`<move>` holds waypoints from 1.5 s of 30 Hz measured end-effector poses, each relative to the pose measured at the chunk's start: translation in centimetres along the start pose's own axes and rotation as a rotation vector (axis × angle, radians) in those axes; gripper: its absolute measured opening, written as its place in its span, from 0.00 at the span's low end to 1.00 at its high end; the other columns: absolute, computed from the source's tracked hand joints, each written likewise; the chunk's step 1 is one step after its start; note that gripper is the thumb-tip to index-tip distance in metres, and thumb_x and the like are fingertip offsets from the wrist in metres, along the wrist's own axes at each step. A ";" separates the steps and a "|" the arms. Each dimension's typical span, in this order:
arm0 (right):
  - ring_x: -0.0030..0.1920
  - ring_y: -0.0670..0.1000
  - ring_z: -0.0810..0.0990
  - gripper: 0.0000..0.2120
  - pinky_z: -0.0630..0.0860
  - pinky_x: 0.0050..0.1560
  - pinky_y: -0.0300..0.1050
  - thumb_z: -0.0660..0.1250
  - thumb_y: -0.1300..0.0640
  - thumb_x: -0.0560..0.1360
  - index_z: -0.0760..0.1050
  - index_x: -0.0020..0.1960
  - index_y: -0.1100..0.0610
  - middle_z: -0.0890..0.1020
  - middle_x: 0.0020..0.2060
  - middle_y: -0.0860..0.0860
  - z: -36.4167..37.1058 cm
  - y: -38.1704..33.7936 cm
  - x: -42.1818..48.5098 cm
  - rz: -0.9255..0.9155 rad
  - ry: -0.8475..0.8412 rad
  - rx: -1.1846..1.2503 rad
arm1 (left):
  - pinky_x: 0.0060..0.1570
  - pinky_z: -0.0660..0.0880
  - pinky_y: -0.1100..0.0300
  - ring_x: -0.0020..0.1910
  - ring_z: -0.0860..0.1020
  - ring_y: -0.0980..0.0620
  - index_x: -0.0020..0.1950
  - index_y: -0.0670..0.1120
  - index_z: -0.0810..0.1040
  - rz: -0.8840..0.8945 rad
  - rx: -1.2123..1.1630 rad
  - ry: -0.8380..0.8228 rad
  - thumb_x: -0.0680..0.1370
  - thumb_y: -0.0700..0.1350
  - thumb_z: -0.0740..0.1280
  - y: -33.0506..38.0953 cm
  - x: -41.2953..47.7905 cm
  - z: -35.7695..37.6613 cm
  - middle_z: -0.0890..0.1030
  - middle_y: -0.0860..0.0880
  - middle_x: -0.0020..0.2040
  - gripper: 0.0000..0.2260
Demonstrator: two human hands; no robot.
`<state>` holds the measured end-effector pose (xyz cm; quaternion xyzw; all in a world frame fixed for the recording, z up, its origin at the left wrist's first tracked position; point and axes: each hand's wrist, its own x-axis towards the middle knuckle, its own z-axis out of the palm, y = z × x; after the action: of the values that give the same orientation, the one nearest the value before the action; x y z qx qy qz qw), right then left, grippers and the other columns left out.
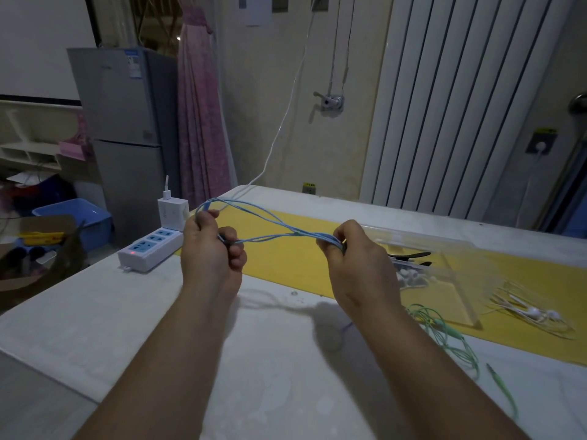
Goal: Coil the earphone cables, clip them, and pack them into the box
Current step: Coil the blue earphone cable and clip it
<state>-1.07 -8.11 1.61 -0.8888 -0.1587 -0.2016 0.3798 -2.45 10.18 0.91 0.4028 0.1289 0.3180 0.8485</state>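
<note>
A blue earphone cable is stretched in several long loops above the table between both hands. My left hand grips one end of the loops, with a bend of cable rising over its thumb. My right hand pinches the other end. A clear plastic box lies open on the yellow mat to the right, with black clips and white earbuds inside. A green earphone cable lies loose on the table by my right forearm. White earphones lie tangled on the mat at far right.
A white power strip with a plugged-in charger sits at the table's left edge. The yellow mat runs across the white table. A fridge, a blue bin and a cardboard box stand on the floor to the left.
</note>
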 end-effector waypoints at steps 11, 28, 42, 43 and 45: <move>0.43 0.55 0.73 0.05 0.64 0.36 0.46 0.60 0.53 0.76 0.75 0.47 0.51 0.79 0.40 0.49 -0.6 0.5 0.3 -0.082 -0.012 -0.159 | 0.22 0.60 0.67 0.22 0.65 0.57 0.45 0.45 0.74 -0.076 -0.236 -0.020 0.79 0.35 0.58 -0.2 1.2 -0.9 0.67 0.51 0.29 0.08; 0.41 0.56 0.72 0.05 0.63 0.35 0.47 0.60 0.55 0.71 0.73 0.40 0.54 0.76 0.36 0.50 -2.2 0.8 1.1 -0.026 -0.044 -0.119 | 0.28 0.56 0.64 0.25 0.62 0.52 0.34 0.47 0.66 -0.274 -0.028 0.162 0.69 0.38 0.54 -0.1 1.0 -2.1 0.73 0.50 0.28 0.06; 0.39 0.59 0.73 0.12 0.63 0.33 0.47 0.54 0.54 0.74 0.67 0.35 0.57 0.75 0.33 0.53 -2.3 1.1 1.2 0.059 -0.030 -0.170 | 0.42 0.65 0.56 0.38 0.76 0.48 0.25 0.48 0.64 -0.442 -0.195 0.095 0.71 0.44 0.55 -0.2 0.5 -1.8 0.80 0.49 0.35 0.13; 0.39 0.59 0.74 0.12 0.65 0.33 0.48 0.54 0.53 0.73 0.67 0.35 0.58 0.76 0.33 0.54 -2.3 1.3 1.3 0.084 -0.044 -0.111 | 0.43 0.65 0.56 0.38 0.76 0.49 0.25 0.48 0.65 -0.440 -0.228 0.097 0.72 0.44 0.55 -0.2 0.6 -1.8 0.80 0.49 0.35 0.14; 0.37 0.60 0.76 0.14 0.71 0.37 0.50 0.55 0.50 0.68 0.71 0.35 0.61 0.79 0.32 0.57 -2.3 1.4 1.5 0.126 -0.079 0.016 | 0.42 0.65 0.57 0.37 0.76 0.49 0.28 0.48 0.66 -0.418 -0.299 0.100 0.74 0.44 0.54 -0.1 0.8 -1.7 0.79 0.48 0.35 0.13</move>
<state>0.29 -10.58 2.91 -0.9012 -0.1189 -0.1406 0.3924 -2.63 11.69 -0.21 0.2210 0.2027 0.1709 0.9385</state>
